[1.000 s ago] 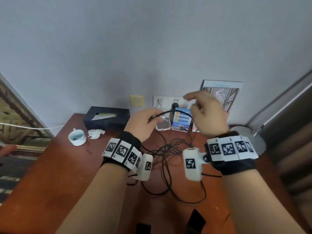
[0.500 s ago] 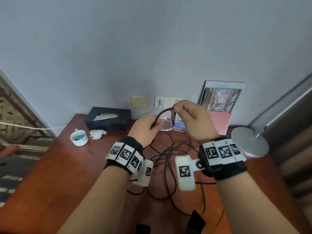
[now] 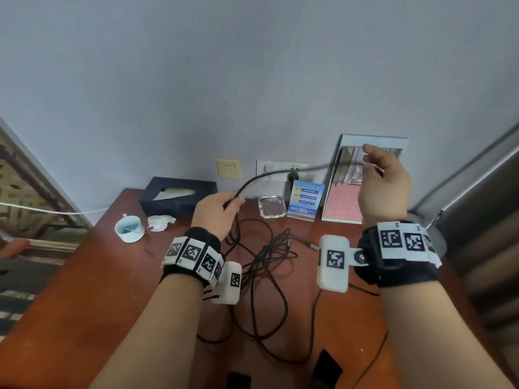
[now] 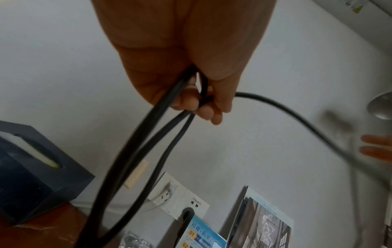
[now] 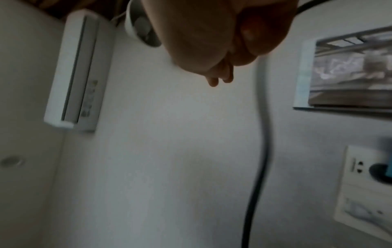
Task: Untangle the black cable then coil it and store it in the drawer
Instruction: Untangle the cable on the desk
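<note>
The black cable (image 3: 266, 265) lies in a loose tangle on the red-brown table (image 3: 84, 290) between my forearms. My left hand (image 3: 222, 211) hovers above the back of the table. Its fingers are curled round several strands of the cable (image 4: 135, 142). From that hand one blurred length rises to the right to my right hand (image 3: 379, 178), which is raised in front of the leaning booklet and pinches the cable (image 5: 263, 134). No drawer is in view.
A dark tissue box (image 3: 179, 196), a white cup (image 3: 129, 228) and a crumpled tissue (image 3: 161, 222) sit at the back left. A glass ashtray (image 3: 271, 206), a blue card (image 3: 304, 202), a booklet (image 3: 342, 203) and a lamp base (image 3: 438, 242) stand at the back right. A black plug (image 3: 293, 175) sits in the wall socket.
My right hand has moved from beside the left hand up and to the right, drawing a length of cable out between the hands. The left hand has stayed in place.
</note>
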`<state>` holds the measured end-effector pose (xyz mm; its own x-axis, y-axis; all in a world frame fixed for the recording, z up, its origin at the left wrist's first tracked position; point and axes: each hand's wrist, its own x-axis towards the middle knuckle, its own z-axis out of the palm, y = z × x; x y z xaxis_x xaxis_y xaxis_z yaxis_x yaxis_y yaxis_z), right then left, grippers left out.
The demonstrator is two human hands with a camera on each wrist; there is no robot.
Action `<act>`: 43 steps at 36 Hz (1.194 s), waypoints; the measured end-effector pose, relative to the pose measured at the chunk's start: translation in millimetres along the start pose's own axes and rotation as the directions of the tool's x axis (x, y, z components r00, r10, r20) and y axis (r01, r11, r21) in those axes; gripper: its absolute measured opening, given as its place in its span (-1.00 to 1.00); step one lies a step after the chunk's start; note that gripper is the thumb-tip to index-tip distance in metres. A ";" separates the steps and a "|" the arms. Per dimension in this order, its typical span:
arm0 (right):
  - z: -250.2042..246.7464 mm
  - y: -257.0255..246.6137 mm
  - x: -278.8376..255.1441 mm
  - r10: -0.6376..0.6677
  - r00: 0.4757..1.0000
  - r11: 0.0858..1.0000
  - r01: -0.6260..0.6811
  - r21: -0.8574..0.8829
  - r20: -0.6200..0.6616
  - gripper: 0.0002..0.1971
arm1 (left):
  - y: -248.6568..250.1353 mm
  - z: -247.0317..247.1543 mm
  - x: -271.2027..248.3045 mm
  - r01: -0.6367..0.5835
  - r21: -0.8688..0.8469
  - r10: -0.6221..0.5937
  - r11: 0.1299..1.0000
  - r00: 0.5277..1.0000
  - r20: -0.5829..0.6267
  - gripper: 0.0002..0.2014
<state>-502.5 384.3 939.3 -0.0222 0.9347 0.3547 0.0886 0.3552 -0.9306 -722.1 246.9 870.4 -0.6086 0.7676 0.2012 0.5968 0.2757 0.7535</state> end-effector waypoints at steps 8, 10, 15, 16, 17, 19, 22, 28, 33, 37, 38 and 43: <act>12.2 -2.6 -16.6 -0.216 0.965 0.945 0.246 -0.216 0.151 -0.66 | 20.3 1.8 0.5 -0.078 -0.010 0.078 0.997 0.997 0.026 -0.86; 14.5 -4.4 -19.1 -0.260 0.940 0.930 0.305 -0.204 0.220 -0.76 | 28.1 2.3 -0.6 -0.087 -0.031 0.088 0.996 0.995 0.034 -0.92; 30.7 -13.6 -35.2 -0.326 0.833 0.876 0.444 -0.189 0.447 -0.88 | 53.2 6.1 -8.5 -0.141 -0.090 0.148 0.986 0.987 0.068 -0.97; 34.7 -15.8 -39.5 -0.301 0.801 0.862 0.461 -0.211 0.517 -0.89 | 58.0 7.4 -9.9 -0.152 -0.082 0.158 0.985 0.985 0.075 -0.90; 38.5 -17.9 -44.2 -0.257 0.772 0.846 0.471 -0.250 0.582 -0.85 | 61.9 8.5 -10.8 -0.177 -0.067 0.183 0.982 0.979 0.088 -0.88; 43.7 -21.0 -50.7 -0.150 0.738 0.812 0.472 -0.344 0.658 -0.78 | 67.5 9.5 -11.4 -0.208 -0.019 0.209 0.978 0.971 0.113 -0.89; 46.1 -22.3 -51.0 -0.098 0.762 0.767 0.467 -0.439 0.640 -0.81 | 75.2 9.8 -14.7 -0.221 -0.011 0.221 0.975 0.965 0.139 -0.89; 43.3 -23.3 -47.2 0.035 0.740 0.746 0.428 -0.511 0.672 -0.63 | 75.6 10.3 -17.8 -0.215 -0.053 0.220 0.975 0.966 0.136 -0.79; 40.3 -16.3 -51.5 0.141 0.660 0.653 0.498 -0.570 0.738 -0.71 | 69.6 13.9 -15.8 -0.162 -0.024 0.162 0.986 0.940 0.302 -0.91; 37.3 -21.8 -54.5 0.174 0.612 0.620 0.540 -0.569 0.771 -0.74 | 65.3 17.7 -19.8 -0.178 -0.008 0.170 0.984 0.926 0.338 -0.93; 37.1 -23.0 -54.5 0.186 0.606 0.630 0.530 -0.568 0.773 -0.76 | 64.0 18.9 -20.4 -0.181 -0.011 0.174 0.983 0.926 0.334 -0.92; 35.7 -23.7 -57.3 0.240 0.619 0.681 0.442 -0.584 0.748 -0.79 | 61.7 21.5 -22.7 -0.209 0.026 0.189 0.978 0.924 0.334 -0.90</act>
<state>-538.9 322.7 937.8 -0.7375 0.6715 -0.0713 0.6319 0.6491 -0.4236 -660.2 258.9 898.9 -0.2748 0.9541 0.1192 0.7241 0.1238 0.6785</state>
